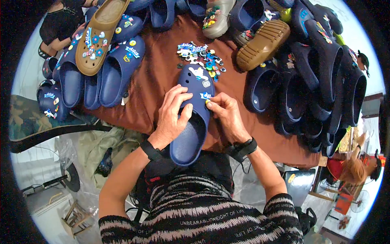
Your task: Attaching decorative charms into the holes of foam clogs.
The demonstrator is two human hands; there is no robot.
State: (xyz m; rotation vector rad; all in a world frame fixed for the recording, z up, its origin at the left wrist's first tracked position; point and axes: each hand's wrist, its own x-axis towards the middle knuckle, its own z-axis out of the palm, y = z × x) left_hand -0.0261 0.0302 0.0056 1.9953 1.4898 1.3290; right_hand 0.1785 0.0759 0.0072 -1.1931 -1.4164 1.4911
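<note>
A navy blue clog [190, 136] lies in front of me at the near edge of the brown cloth, toe pointing away. My left hand [172, 116] is wrapped over its left side, fingers bent on the upper. At the clog's right side my right hand [227, 114] pinches a small yellow charm [208, 102] between thumb and forefinger, against the upper. Just above it sits a blue and white lettered charm [205, 96]. A white figure charm [198, 73] and a pale square charm [206, 83] are fixed nearer the toe. Beyond the toe lies a pile of loose charms [209, 59].
Navy clogs [122, 73] with charms stand at the left, with a tan clog [96, 40] on top. Darker clogs [296, 93] are heaped at the right beside an upturned brown clog [263, 45]. Other people [361, 166] sit at the far right and upper left.
</note>
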